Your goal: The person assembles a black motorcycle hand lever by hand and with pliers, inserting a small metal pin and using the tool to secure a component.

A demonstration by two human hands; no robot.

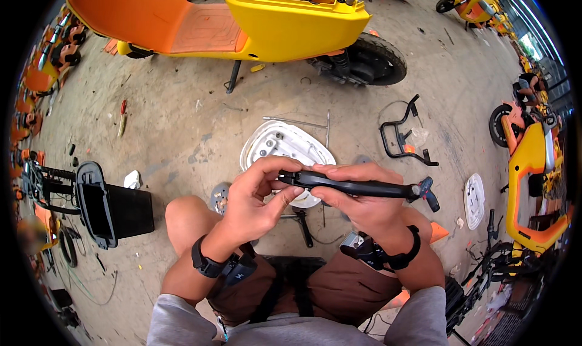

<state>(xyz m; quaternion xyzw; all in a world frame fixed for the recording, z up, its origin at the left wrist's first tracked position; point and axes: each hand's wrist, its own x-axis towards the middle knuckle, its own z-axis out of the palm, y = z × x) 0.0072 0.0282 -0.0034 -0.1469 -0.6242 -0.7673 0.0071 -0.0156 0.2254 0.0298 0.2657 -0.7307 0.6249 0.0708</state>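
Observation:
Over my lap, both hands hold a long, smooth black plastic part [370, 189] lying roughly level. My left hand [251, 197] pinches at its notched left end, thumb and forefinger close together. My right hand [379, 209] grips the body, its thumb along the near side and its fingers along the far side. What the part belongs to is not clear. Below my hands on the floor rests a white oval shell [253, 149] with small round pieces in it, partly hidden by my fingers. A black-handled tool [304, 229] lies between my legs.
A yellow-and-orange scooter [291, 36] stands ahead; another scooter [527, 176] is at right. Around me lie a black bin [134, 214], a bent black tube frame [391, 134], a power drill [430, 199], a white oval panel [474, 201] and a red-handled tool [123, 108].

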